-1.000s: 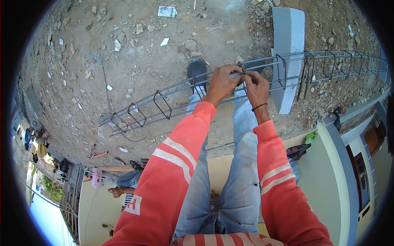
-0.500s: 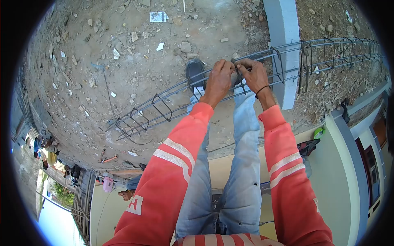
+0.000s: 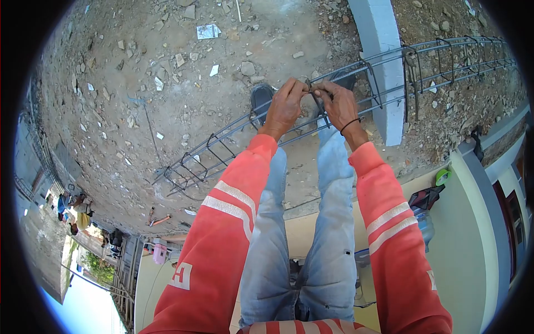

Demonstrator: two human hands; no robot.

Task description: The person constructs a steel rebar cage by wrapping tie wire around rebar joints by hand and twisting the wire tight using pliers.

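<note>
A long rebar cage of thin steel bars and square stirrups runs across in front of my legs. Both hands meet over its far upper bar, at a dark stirrup. My left hand is closed, its thumb and forefinger pinched at that joint; whatever is between them is too small to make out. My right hand has its fingers bent and pinched right beside it, against the stirrup's top. A tie wire cannot be made out clearly there.
A grey concrete beam lies under the cage on the right. Rubble and stones cover the ground. My shoe stands just beyond the cage. A hammer lies at the lower left. Several people are at the far left.
My view has shifted slightly. Both hands stay at the same joint of the cage, with the left wrist and fingers turned a little and small gaps changing between the fingertips.
</note>
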